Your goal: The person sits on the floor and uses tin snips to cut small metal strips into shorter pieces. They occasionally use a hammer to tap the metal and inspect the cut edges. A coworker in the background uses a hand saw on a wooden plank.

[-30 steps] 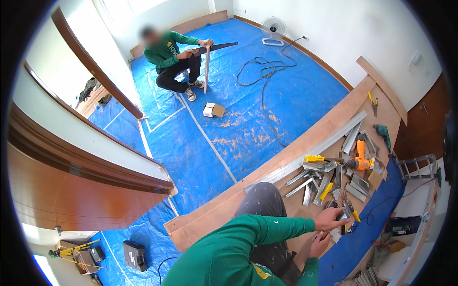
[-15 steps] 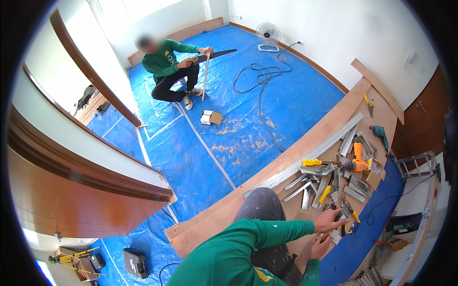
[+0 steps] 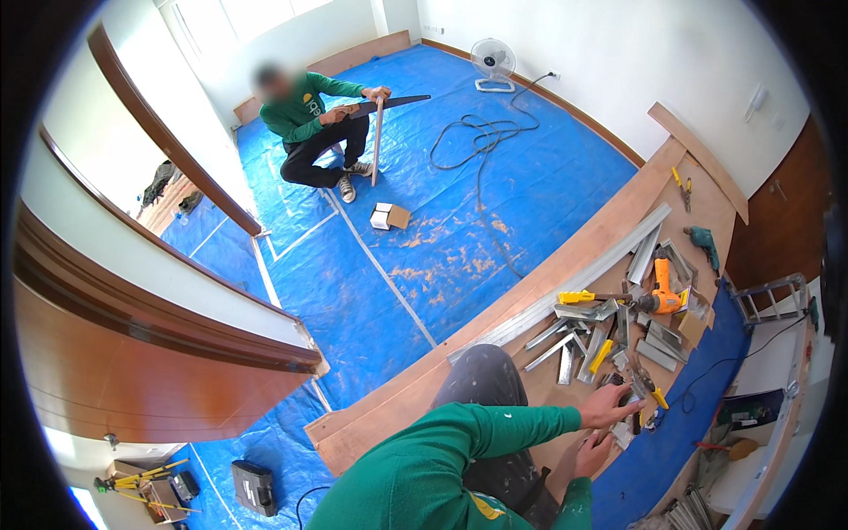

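Observation:
My left hand [image 3: 605, 407] reaches over the near end of a plywood sheet [image 3: 389, 411], its fingers stretched out and apart among small dark and metal bits. Just beyond its fingertips lies a yellow-handled hand tool [image 3: 655, 390]. Close below, my right hand [image 3: 593, 454] has its fingers curled in; whatever they hold is too small to make out. A heap of short metal channel offcuts [image 3: 570, 358] lies beyond my hands. On it rest an orange power tool [image 3: 661, 296], a yellow-handled tool [image 3: 579, 298] and a yellow strip-shaped piece [image 3: 601, 355].
Another person [image 3: 305, 115] squats on the blue sheeting [image 3: 353, 274], holding a handsaw [image 3: 397, 103] against a wooden strip [image 3: 378, 146]. Nearby are a small box [image 3: 389, 216], a cable [image 3: 486, 137] and a fan [image 3: 493, 60]. A teal drill [image 3: 704, 246] and pliers [image 3: 683, 188] lie on the plywood.
The other person's saw has shifted slightly along the wooden strip. My hands stay nearly in place, and the whole view has moved very slightly.

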The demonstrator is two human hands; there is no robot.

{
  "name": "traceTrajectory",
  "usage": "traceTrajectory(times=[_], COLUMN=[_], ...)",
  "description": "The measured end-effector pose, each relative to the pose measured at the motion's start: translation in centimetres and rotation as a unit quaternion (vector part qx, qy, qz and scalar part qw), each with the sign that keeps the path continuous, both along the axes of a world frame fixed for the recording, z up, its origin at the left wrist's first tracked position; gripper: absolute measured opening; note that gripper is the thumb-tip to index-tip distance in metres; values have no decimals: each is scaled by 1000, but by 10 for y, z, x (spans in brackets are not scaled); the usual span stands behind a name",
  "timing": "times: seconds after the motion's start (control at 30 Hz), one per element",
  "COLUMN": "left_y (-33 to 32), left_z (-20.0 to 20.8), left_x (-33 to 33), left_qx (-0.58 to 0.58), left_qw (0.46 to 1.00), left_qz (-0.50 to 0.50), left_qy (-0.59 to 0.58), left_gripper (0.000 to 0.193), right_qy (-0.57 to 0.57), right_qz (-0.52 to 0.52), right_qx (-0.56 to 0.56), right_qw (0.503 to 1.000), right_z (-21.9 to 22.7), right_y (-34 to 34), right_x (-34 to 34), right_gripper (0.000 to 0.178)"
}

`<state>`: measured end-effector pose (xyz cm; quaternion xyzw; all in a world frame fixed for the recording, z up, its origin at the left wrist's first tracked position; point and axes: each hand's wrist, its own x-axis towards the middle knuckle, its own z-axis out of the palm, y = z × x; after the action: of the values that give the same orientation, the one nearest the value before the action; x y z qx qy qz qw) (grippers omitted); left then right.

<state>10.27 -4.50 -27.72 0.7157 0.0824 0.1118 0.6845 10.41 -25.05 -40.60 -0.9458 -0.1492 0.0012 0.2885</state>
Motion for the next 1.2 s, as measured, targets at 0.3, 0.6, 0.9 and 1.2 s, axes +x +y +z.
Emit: traceTrajectory(times=[0.3, 0.6, 0.9, 1.2], left_y=[0, 3, 1, 2], left_z=[-3, 4, -2, 5], left_x=[1, -1, 1, -1], left_qx=[-1, -1, -6, -49], left_qw=[1000, 1000, 1000, 997], left_qz=[-4, -18, -19, -50], left_qy=[3, 5, 15, 28], left_gripper=[73, 73, 76, 76], right_qy=[0, -32, -15, -42], right_qz=[-16, -20, -18, -24], right_qx=[8, -21, -30, -12], right_qw=[1000, 999, 999, 999], right_z=[10, 3, -1, -1], right_y=[10, 9, 6, 6], right_x=[-2, -3, -1, -4], right_gripper=[32, 33, 36, 32])
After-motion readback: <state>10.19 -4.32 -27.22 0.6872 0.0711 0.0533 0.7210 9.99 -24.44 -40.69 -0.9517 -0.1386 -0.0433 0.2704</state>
